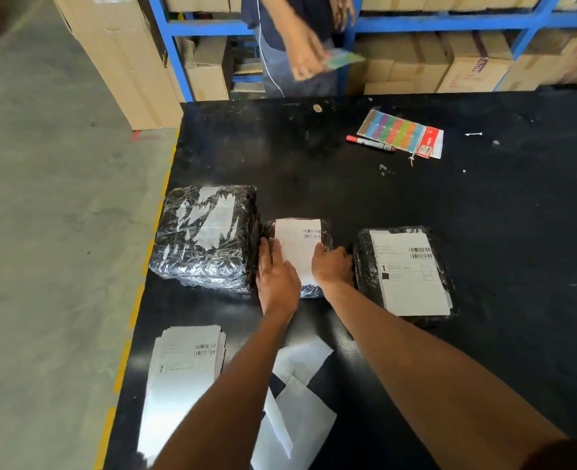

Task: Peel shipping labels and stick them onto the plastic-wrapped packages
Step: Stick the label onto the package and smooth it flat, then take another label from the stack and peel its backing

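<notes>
Black table point(314, 171), blue racking point(178, 56), cartons; both hands point(276, 279) flat on labelled package point(326, 239)

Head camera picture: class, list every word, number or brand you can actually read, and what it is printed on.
None can be read.
Middle package label: barcodes, text blurred.
Right package label: barcodes, print too small.
Label stack: too small.
Cardboard box: lettering blurred.

We see both bare forearms reaching forward side by side; the left hand point(276, 283) lies flat, palm down, fingers straight and together; the right hand point(331, 266) sits just beside it, fingers bent downward, knuckles up.
</notes>
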{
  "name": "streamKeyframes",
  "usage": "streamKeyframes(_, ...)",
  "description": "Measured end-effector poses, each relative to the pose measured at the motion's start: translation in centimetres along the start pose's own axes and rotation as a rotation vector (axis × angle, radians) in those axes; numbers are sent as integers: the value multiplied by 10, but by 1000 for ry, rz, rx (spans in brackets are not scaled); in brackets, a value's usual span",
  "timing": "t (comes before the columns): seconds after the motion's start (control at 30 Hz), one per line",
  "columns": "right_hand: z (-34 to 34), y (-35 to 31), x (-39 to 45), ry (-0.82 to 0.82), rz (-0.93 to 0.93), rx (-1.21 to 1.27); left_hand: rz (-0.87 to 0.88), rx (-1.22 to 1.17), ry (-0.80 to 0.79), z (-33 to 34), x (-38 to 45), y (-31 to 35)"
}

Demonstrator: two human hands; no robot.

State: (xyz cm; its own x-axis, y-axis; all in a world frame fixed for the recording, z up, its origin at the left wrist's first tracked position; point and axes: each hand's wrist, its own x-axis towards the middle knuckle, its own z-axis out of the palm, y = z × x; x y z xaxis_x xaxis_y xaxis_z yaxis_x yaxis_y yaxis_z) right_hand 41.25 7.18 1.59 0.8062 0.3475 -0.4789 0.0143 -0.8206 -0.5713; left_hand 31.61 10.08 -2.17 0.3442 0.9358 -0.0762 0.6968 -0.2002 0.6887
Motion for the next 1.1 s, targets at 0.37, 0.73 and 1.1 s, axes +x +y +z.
streamKeyframes(0.37,-29,-28,-51,-56,-159,27,-400,-417,-37,-22,-25,-17)
streamKeyframes(0.73,-122,-1,-46,-78,-250,270,-3,287,-342,-29,-51,-54)
streamKeyframes(1.1,-205,88,-14,-98,-118,441,65,530,-427,-27,-70,-53)
